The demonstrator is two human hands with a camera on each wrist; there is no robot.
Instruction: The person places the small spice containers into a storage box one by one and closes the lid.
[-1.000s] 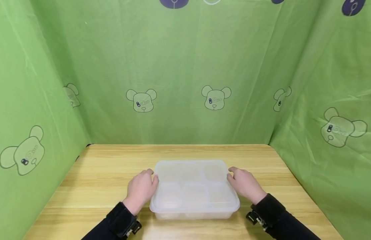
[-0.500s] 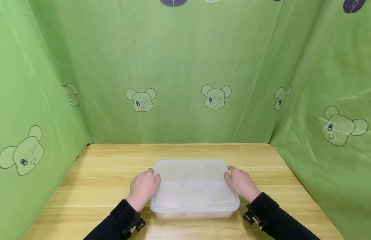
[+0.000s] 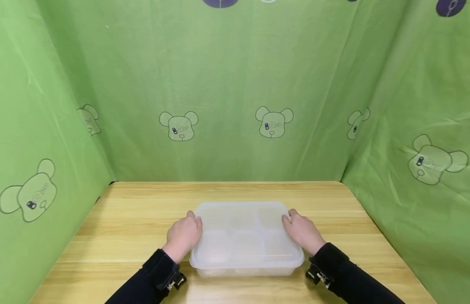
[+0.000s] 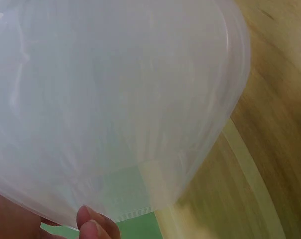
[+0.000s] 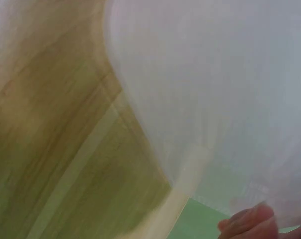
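A translucent plastic food storage box [image 3: 247, 236] with its lid on sits on the wooden table, and six-or-so blurred compartments, several in all, show through the lid. My left hand [image 3: 183, 234] grips its left edge, thumb along the rim. At the opposite edge, my right hand [image 3: 304, 233] grips the rim the same way. The left wrist view has the box's wall [image 4: 120, 89] filling most of the picture, with fingertips [image 4: 98, 226] at the rim. In the right wrist view, fingertips [image 5: 252, 221] also meet the rim; the picture is blurred.
The wooden table [image 3: 139, 207] extends around the box on every side. Green cloth walls [image 3: 227, 80] printed with bear heads enclose the table at the back, left and right. Both forearms have black sleeves and wrist-worn cameras.
Both hands have moved inward onto the box's side edges and taken hold of the rim. The box has stayed in nearly the same place.
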